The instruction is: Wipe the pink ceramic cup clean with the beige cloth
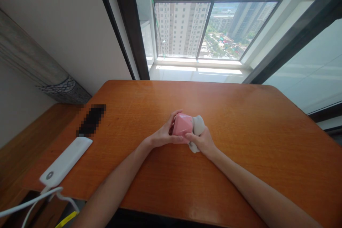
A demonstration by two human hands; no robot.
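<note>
A pink faceted object (182,124) sits in the middle of the orange wooden table (248,139), raised slightly off it between my hands. My left hand (162,134) wraps around its left side, with the fingers curling over the top and front. My right hand (201,143) presses a crumpled white cloth (198,125) against its right side. The cloth shows above and below my right fingers. The object's underside and far left face are hidden by my hands.
A white rectangular device (65,162) with a round button lies near the table's left edge, trailing a white cable (29,203). Beyond it lies a pixelated dark object (92,120). A large window (187,25) stands past the far edge, and a wooden ledge (34,131) runs along the left.
</note>
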